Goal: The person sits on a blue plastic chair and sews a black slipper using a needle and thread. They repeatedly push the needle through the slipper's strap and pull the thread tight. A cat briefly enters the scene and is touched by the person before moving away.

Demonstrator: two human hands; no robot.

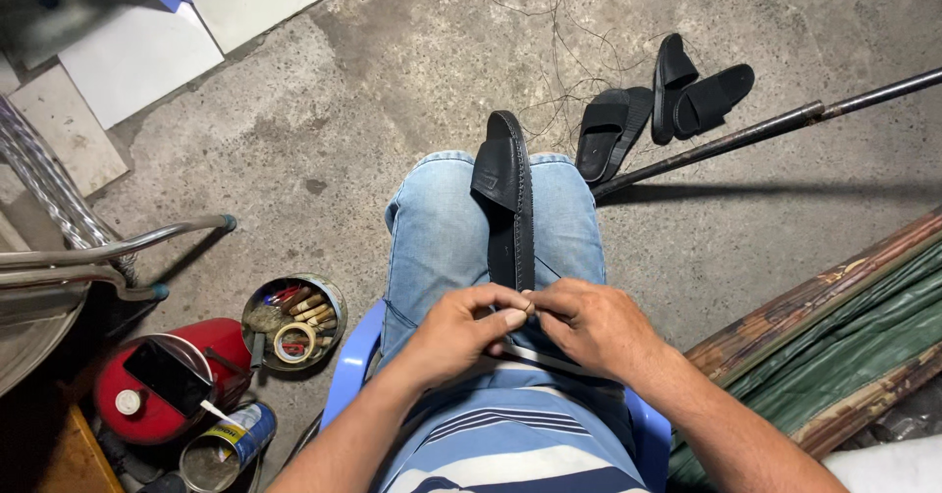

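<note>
A black slide sandal (508,194) stands on its edge between my knees, toe pointing away, resting on my blue jeans (439,238). My left hand (461,324) and my right hand (589,321) meet at the sandal's near end, fingertips pinched together over something too small to make out. A thin pale rod or tool (545,359) lies across my lap under my right hand. I sit on a blue plastic chair (348,365).
Three more black sandals (613,130) (673,86) (716,96) lie on the concrete floor ahead, beside a long dark metal pole (775,125) and tangled thread (559,22). At the left are a round tin of tools and tape (294,323), a red canister (172,375), a can (231,439).
</note>
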